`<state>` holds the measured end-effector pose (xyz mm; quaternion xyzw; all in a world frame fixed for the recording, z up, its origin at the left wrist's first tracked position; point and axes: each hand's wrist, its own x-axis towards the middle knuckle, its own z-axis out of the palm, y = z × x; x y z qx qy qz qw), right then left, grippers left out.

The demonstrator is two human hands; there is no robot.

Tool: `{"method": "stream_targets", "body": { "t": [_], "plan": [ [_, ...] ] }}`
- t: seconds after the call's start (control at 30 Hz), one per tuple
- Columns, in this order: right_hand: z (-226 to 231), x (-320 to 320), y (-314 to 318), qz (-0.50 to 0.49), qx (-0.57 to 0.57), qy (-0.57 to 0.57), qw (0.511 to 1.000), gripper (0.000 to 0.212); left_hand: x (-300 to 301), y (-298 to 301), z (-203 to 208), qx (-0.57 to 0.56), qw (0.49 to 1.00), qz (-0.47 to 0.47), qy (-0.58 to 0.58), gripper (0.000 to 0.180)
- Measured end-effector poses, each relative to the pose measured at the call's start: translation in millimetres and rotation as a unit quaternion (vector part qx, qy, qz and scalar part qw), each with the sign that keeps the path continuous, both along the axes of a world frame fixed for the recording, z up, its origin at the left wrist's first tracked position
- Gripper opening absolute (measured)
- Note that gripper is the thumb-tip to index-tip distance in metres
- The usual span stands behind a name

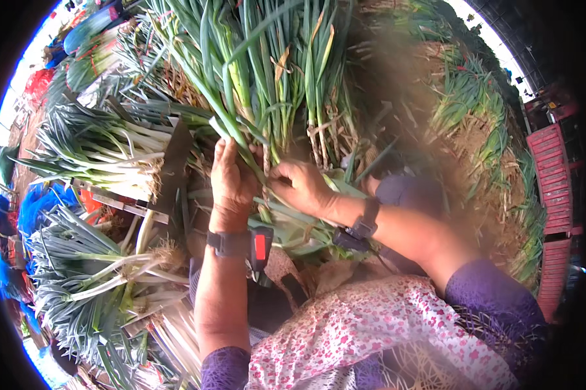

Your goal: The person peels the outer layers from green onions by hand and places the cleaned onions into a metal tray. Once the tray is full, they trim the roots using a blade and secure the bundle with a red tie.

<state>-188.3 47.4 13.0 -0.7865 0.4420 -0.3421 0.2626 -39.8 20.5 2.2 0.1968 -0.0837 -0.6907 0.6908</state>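
My left hand (234, 179) is closed around the stalk of a green onion (243, 151), its leaves pointing up and away from me. Close by on the right, my right hand (303, 185) pinches at the lower part of the same stalk; the fingertips partly hide what lies between them. Just beyond both hands stands a thick row of unpeeled green onions (260, 78), with dry brown leaves and soiled roots. Loose peeled leaves (299, 224) lie below my hands, over my lap.
To the left, a bundle of white-stemmed green onions (111, 146) rests in a rack with a dark upright plate (176, 162). More onions (91, 279) are heaped nearer me. Blue plastic bags (43, 208) lie at far left. Red crates (553, 175) stand at far right beyond soil.
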Motion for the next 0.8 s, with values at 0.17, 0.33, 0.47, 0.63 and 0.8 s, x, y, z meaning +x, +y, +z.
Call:
{"method": "stream_targets", "body": {
  "t": [0.17,0.33,0.47,0.63,0.8],
  "plan": [
    [-6,-2,-1,0.016,-0.006,-0.088,0.996,0.013,-1,-3,-19,-0.037,0.987,0.064,-0.141,0.008],
    [7,-4,8,0.044,0.316,-0.387,0.865,0.015,2,11,13,0.03,0.999,0.026,-0.022,0.009],
    [6,-4,10,0.045,0.293,-0.292,0.909,0.03,6,10,8,0.026,0.998,0.029,-0.046,0.012],
    [-19,0,2,-0.005,0.328,-0.152,0.932,0.034,5,6,14,0.002,1.0,0.0,-0.025,0.019],
    [0,13,13,-0.018,0.36,-0.287,0.887,0.017,17,-4,10,-0.055,0.993,-0.024,0.103,0.025]
  ]
}}
